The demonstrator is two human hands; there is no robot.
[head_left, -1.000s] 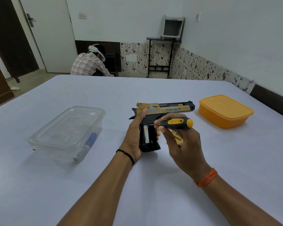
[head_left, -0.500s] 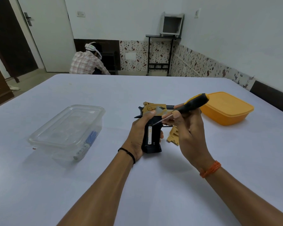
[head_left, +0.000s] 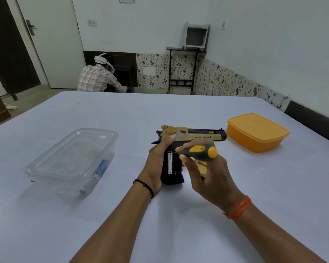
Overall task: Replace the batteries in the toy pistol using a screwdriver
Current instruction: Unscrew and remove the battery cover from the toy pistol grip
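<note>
A black and gold toy pistol (head_left: pixel 198 136) lies on its side at the table's middle, barrel pointing right. Its grip compartment is uncovered and a white battery (head_left: pixel 170 163) shows inside. My left hand (head_left: pixel 158 164) wraps the grip from the left, thumb on the gold rear. My right hand (head_left: pixel 207 177) holds a black and yellow screwdriver (head_left: pixel 201 153) level, its tip at the top of the battery slot. A gold cover plate (head_left: pixel 201 166) lies on the table under my right hand, partly hidden.
A clear lidded plastic box (head_left: pixel 72 158) with a blue and white item inside stands at the left. An orange lidded box (head_left: pixel 256 131) sits at the right, just past the barrel. A person sits on the floor beyond the table's far edge.
The pistol has swung back so its barrel points right again. My right hand has lowered the screwdriver from a raised tilt to level, with its tip at the battery slot.
</note>
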